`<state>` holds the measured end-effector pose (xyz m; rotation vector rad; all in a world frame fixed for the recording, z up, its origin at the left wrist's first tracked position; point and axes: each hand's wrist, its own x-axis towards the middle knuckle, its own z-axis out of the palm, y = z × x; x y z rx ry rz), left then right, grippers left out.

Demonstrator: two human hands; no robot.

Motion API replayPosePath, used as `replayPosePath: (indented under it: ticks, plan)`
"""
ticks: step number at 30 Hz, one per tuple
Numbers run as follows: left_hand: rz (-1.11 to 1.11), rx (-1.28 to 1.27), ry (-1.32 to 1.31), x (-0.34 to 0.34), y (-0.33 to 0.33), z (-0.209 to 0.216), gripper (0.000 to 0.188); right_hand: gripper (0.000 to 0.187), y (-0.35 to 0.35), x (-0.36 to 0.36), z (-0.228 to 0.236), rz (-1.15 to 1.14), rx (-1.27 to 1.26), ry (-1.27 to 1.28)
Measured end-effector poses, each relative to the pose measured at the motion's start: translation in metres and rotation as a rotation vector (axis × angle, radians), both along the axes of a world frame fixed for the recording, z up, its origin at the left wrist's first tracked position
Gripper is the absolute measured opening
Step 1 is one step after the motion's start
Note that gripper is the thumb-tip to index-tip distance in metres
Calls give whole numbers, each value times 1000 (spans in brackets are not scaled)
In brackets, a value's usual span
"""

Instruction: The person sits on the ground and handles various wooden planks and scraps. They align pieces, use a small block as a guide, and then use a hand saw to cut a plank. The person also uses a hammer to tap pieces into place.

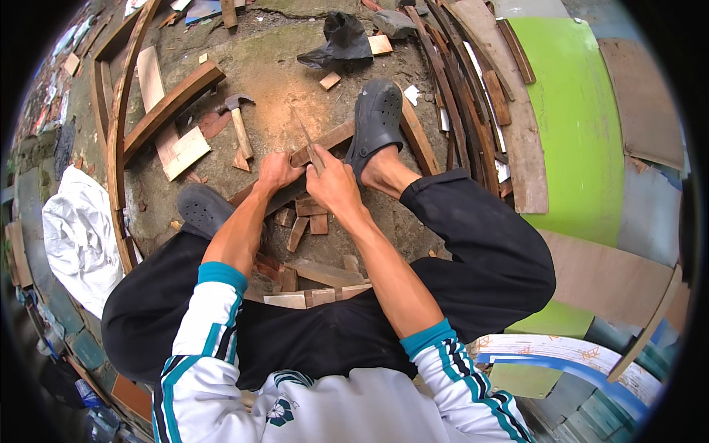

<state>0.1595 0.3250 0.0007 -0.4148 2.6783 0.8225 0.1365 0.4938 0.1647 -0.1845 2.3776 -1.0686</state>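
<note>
A wooden strip point(319, 145) is pinned under the right clog point(378, 122) and steadied by the closed left hand point(277, 171); beside it, the right hand point(330, 182) is clenched around a blade point(306, 140) angled onto the strip.

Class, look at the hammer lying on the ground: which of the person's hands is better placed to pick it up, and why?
Probably the left hand. The hammer lies up and to its left, on that side, while the right hand grips the blade on the wood strip and would have to cross over.
</note>
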Motion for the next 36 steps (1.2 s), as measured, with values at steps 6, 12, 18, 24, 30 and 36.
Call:
replayPosePath:
  ticks: [6, 12, 18, 24, 30, 36]
  plan:
    - [13, -35, -6, 15, -14, 1, 51, 51, 75, 91, 79, 9, -201, 40]
    - [-5, -11, 51, 1, -6, -9, 50, 50, -3, -3, 17, 14, 33, -80]
    - [30, 2, 39, 14, -11, -5, 48, 51, 81, 93, 72, -7, -189, 17]
    - [-25, 25, 26, 4, -1, -4, 47, 48, 15, 14, -4, -35, -54, -11]
    - [13, 10, 67, 13, -15, -10, 51, 54, 90, 95, 48, -8, -241, 108]
    - [-23, 77, 43, 5, -7, -4, 48, 51, 26, 24, -27, -63, -195, 84]
